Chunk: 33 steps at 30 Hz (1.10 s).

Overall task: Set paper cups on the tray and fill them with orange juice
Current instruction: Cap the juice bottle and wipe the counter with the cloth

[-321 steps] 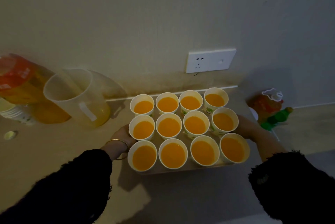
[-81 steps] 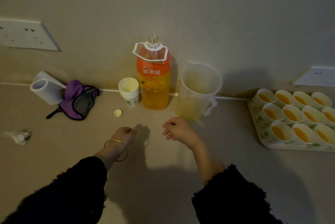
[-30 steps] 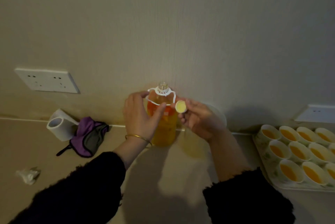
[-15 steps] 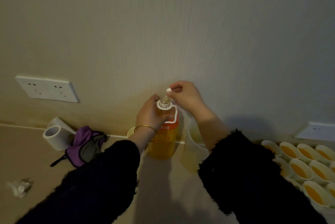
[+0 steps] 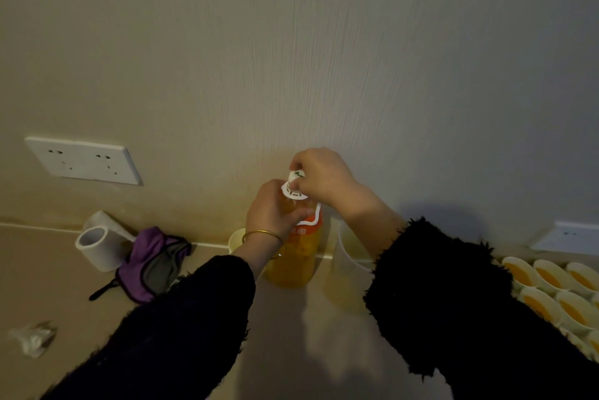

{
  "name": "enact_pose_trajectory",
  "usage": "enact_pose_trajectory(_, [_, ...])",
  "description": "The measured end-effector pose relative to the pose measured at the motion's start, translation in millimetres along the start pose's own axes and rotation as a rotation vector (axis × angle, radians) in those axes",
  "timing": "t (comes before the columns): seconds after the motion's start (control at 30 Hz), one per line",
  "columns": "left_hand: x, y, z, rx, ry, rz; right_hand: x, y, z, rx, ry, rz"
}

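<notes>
By the wall (image 5: pixel 324 59), left hand (image 5: pixel 270 215) fingers round the juice bottle (image 5: pixel 296 265), right hand (image 5: pixel 324 179) fingers pinching its cap (image 5: pixel 296 176).

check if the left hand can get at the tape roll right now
Probably not at once: the left hand grips the bottle. Freed, it likely could; only the flat purple pouch lies before the tape roll.

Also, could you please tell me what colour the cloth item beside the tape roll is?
The cloth item is purple with a grey panel; the head view shows it.
</notes>
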<state>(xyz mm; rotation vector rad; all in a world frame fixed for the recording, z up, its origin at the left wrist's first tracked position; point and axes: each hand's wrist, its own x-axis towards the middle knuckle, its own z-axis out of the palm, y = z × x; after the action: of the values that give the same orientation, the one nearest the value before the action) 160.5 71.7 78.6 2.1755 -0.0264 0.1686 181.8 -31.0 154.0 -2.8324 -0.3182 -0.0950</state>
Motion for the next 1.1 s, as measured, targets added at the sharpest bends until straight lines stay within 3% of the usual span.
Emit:
enact_pose_trajectory(0.53, [2.4, -2.4, -1.0, 0.053, -0.010, 0.011, 5.4, 1.9, -15.8, -0.247, -0.130, -0.321])
enact_pose_trajectory(1.1, [2.4, -4.8, 0.1, 0.069, -0.003, 0.021, 14.9, -3.8, -14.3, -0.365, -0.087, -0.230])
